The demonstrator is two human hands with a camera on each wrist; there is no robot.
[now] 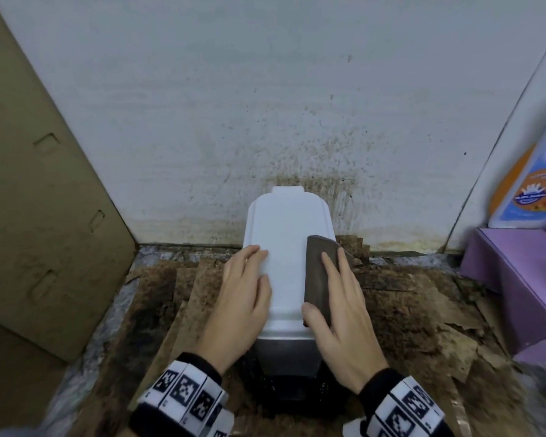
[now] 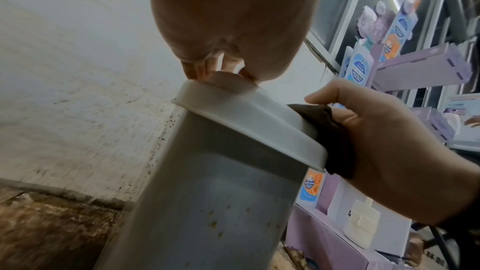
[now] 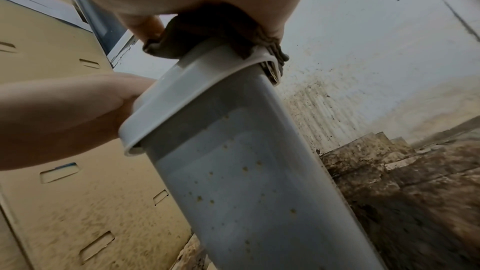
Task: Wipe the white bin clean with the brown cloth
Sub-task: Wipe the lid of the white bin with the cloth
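The white bin stands upright against the wall with its lid shut; small brown spots dot its side. My left hand lies flat on the left part of the lid, fingers straight, the palm against the lid's rim. My right hand presses the brown cloth flat onto the right part of the lid with straight fingers. The cloth hangs over the lid's right edge under the palm. The bin's base is hidden behind my wrists in the head view.
A tan cardboard panel leans at the left. The white wall behind the bin is spattered brown. Stained cardboard sheets cover the floor. A purple box and a blue-and-orange bottle stand at the right.
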